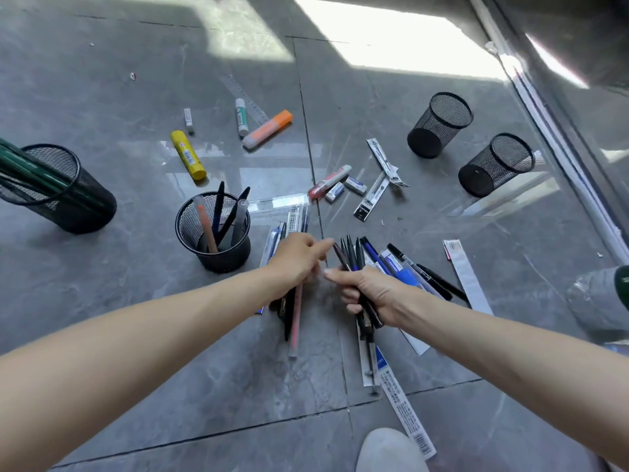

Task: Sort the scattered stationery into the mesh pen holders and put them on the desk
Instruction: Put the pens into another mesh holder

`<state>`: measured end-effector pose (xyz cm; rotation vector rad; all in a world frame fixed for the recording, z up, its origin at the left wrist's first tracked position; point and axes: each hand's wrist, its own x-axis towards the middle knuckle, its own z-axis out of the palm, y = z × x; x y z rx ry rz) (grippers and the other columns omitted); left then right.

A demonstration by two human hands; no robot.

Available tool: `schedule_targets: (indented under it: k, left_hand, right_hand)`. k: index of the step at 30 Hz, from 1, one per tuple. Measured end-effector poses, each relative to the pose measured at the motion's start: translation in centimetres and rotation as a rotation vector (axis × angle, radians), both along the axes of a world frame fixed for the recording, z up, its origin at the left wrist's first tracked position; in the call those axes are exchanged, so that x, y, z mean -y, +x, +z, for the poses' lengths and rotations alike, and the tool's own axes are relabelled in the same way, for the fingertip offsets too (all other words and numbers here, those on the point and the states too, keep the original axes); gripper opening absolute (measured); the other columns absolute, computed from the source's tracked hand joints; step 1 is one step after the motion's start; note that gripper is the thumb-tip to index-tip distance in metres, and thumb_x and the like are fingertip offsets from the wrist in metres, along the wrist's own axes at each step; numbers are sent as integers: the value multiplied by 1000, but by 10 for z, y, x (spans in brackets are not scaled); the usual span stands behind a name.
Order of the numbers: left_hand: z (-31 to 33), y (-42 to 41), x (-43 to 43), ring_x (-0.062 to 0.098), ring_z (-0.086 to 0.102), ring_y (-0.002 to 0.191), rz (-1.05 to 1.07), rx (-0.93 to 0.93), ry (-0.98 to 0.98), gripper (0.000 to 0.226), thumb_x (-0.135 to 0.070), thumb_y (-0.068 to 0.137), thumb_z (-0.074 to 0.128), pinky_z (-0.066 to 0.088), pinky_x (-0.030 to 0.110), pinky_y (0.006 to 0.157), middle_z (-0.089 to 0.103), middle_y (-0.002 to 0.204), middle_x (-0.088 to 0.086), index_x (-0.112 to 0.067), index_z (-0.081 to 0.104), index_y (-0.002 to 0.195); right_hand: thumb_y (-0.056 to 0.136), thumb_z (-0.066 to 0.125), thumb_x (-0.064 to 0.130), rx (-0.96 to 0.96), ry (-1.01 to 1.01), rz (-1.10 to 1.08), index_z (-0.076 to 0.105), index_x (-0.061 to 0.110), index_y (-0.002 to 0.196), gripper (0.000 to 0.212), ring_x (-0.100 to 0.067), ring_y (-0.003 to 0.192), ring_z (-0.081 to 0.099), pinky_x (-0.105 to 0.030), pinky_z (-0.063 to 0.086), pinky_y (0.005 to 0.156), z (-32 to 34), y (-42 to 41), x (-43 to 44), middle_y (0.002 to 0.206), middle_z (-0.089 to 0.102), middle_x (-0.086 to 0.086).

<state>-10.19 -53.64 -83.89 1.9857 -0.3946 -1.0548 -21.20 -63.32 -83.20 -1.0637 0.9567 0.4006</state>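
Grey tiled floor [102, 80], stationery scattered. Right hand [371, 294]: fingers wrapped round bundle of dark pens [350, 253], tips fanned toward far side. Left hand [299, 257] just left of it, fingers curled on pink pen [296, 321], forefinger reaching toward bundle. Mesh holder [228, 260] with pens left of hands. Two more holders [429, 141] far right. Yellow glue stick [188, 155] far left.

The floor [136, 352] is grey tile with pale marbled veins and dark seams. The four mesh pen holders [439, 126] are black, and the one at far left carries dark green pencils [30, 172]. In the upper middle lie a yellow glue stick [188, 155] and an orange-and-white highlighter [269, 128]. At lower centre the pen bundle [350, 253] is black and dark blue, beside a pink pen [296, 315].
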Motion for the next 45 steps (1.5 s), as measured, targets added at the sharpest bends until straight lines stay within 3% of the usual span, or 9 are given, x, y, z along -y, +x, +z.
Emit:
schedule_targets:
  k: [3, 8, 15, 20, 24, 27, 31, 36, 45]
  left_hand:
    - [-5, 9, 4, 31, 58, 92, -172, 510, 289, 23, -32, 94, 52, 41, 35, 73, 62, 94, 11, -9, 52, 97]
    - [-7, 5, 10, 35, 59, 104, -331, 700, 484, 22, -13, 93, 49, 44, 37, 76, 62, 112, 16, -4, 50, 113]
    - [2, 6, 17, 30, 61, 72, -206, 346, 295, 26, -21, 83, 52, 43, 30, 61, 61, 70, 15, -7, 49, 60]
    - [12, -13, -4, 17, 36, 40, -95, -134, 40, 22, -17, 91, 44, 28, 19, 40, 46, 56, 9, -12, 42, 70]
    - [14, -22, -14, 13, 37, 38, -130, -240, -6, 24, -22, 95, 47, 26, 15, 37, 49, 55, 6, -12, 47, 73]
    - [14, -24, -18, 9, 37, 33, -189, -206, -60, 17, -22, 94, 53, 26, 14, 35, 48, 51, 3, -10, 51, 82]
    - [13, -16, -23, 9, 42, 39, -245, -102, -94, 23, -29, 94, 54, 32, 18, 40, 51, 56, 2, -15, 54, 76]
    - [3, 4, -40, 30, 58, 89, -241, 541, 324, 11, -24, 92, 48, 42, 34, 70, 61, 92, 7, -14, 52, 94]
    - [-7, -8, -46, 37, 57, 98, -510, 562, 324, 34, -10, 88, 46, 42, 37, 72, 61, 107, 14, -19, 44, 121]
  right_hand:
    - [91, 60, 22, 17, -43, -13, 61, 10, 83, 14, -9, 40, 42, -17, 36, 39, -3, -1, 7, 46, 48, 0]
    - [90, 61, 25, -3, -57, -35, 62, 9, 85, 16, -8, 37, 42, -19, 37, 41, -3, 0, 13, 49, 53, -1]
    - [84, 66, 34, 1, -44, -230, 61, 11, 81, 24, -8, 35, 35, -17, 33, 38, -10, 6, 19, 49, 46, -2]
    - [84, 62, 43, 49, -11, -260, 59, 10, 88, 33, -11, 41, 47, -20, 42, 43, -6, 14, 20, 54, 55, -5]
    - [80, 62, 48, 69, 36, -268, 60, 11, 82, 37, -14, 46, 52, -24, 44, 49, -1, 20, 12, 53, 58, -3]
    - [68, 69, 47, 54, 40, -228, 61, 11, 86, 42, -18, 51, 57, -28, 50, 57, -1, 20, 6, 63, 62, -6]
    - [84, 67, 23, 28, 52, -198, 64, 7, 73, 19, -16, 50, 60, -27, 52, 57, 1, 15, 4, 60, 63, -5]
    - [88, 54, 5, -14, -10, -259, 52, 4, 71, 17, -15, 40, 52, -24, 46, 48, -1, 14, 0, 54, 58, -10]
    - [81, 68, 0, -94, -224, -21, 55, 8, 75, 16, -8, 31, 35, -15, 28, 35, -5, 17, -7, 51, 48, -5]
